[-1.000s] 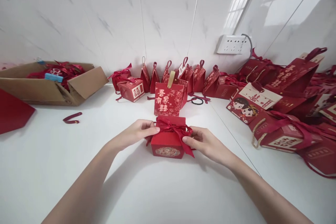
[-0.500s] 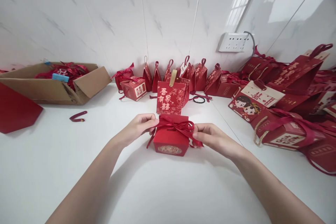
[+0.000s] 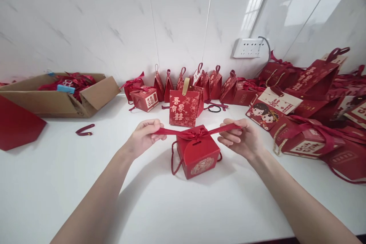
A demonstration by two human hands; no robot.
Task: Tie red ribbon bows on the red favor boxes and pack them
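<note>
A red gift box (image 3: 200,152) with a gold emblem on its front sits on the white table, turned slightly. Across its top runs a red ribbon (image 3: 197,134), gathered at the middle and stretched out to both sides. My left hand (image 3: 145,135) pinches the ribbon's left end, up and left of the box. My right hand (image 3: 240,137) grips the right end between thumb and fingers. Dark red cords hang at both sides of the box. Just behind stands a taller red box (image 3: 183,108) with white characters and a gold strap.
A cardboard carton (image 3: 100,97) of red ribbons stands at the left, near a loose dark red strap (image 3: 85,129). Small red boxes (image 3: 215,82) line the tiled wall. Many gift boxes (image 3: 310,145) pile up at the right. A socket strip (image 3: 248,48) is on the wall.
Both hands have moved apart and slightly up, drawing the ribbon ends taut; the bow's loose loops have tightened. The box has turned and sits a little nearer and to the right.
</note>
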